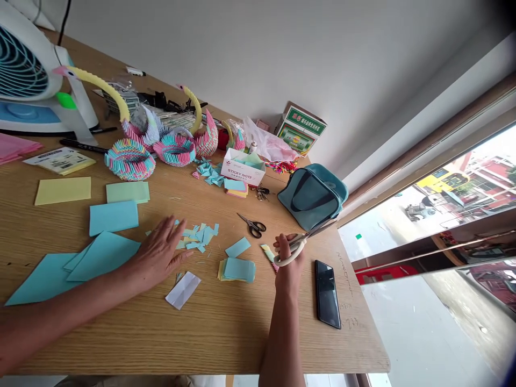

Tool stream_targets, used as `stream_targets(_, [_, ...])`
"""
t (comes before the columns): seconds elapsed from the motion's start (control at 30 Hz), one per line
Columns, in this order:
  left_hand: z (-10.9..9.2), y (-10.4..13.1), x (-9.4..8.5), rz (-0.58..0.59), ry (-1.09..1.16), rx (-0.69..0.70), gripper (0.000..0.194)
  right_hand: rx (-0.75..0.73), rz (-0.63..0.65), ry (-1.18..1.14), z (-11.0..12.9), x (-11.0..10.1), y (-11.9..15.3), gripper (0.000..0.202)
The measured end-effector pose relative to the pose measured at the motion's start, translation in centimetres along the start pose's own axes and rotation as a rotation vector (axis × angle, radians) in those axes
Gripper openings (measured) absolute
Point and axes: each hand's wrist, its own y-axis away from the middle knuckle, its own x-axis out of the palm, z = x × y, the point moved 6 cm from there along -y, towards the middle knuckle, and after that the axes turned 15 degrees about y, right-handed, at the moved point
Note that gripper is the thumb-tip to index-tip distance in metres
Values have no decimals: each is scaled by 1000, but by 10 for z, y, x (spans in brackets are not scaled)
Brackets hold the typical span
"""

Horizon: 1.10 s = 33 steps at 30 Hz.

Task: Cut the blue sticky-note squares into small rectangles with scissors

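My left hand point(159, 250) lies palm down with its fingers apart, at the edge of a heap of small blue and yellow paper scraps point(201, 236). Part of that heap is hidden under the fingers. Blue paper sheets point(108, 255) lie beside my left wrist. In my right hand point(291, 263) is a pair of white-handled scissors point(297, 251), its blades pointing to the upper right. Between the hands sit a stack of cut blue and yellow slips point(237, 270), a single blue slip point(238, 247) and a creased white paper point(183, 290). A folded paper strip point(269, 256) lies beside my right hand.
Small black-handled scissors point(255, 226) lie mid-table. A phone point(328, 294) and a teal bag point(312, 196) are at the right, near the table edge. Folded-paper swans point(129, 159), a sticky-note box point(243, 167) and a fan point(28, 70) stand behind.
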Motion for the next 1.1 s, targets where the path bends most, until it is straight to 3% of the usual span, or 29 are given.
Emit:
stream_targets(0.1, [5,5,3,-55,-12,-73,79,14,3,-4,-1,0,0,35])
stream_targets(0.3, [16,21,6,-132,4,-70,82,28,-2,-13,-1,1,-1,34])
stream_targets(0.5, [30,-2,-1,-117,25,-152,82,12,57,-22,7,3,4,31])
stream_targets(0.6, [13,-13,6,7,111,-44,78,10,63,-19,9,4,5,30])
stream_targets(0.73, [-22,-24,16,235,242,208,57,17,47,11,7,4,3,32])
stream_targets(0.83, [-48,-41,18,309,199,412,45,15,53,14,5,5,2,32])
stream_targets(0.9, [-65,-52,28,429,181,546,46,21,53,14,4,6,2,33])
stream_targets(1.0, [-79,-63,41,525,180,624,49,28,28,28,3,5,1,33])
stream_targets(1.1, [-72,-66,42,512,181,602,48,22,25,27,3,4,0,32])
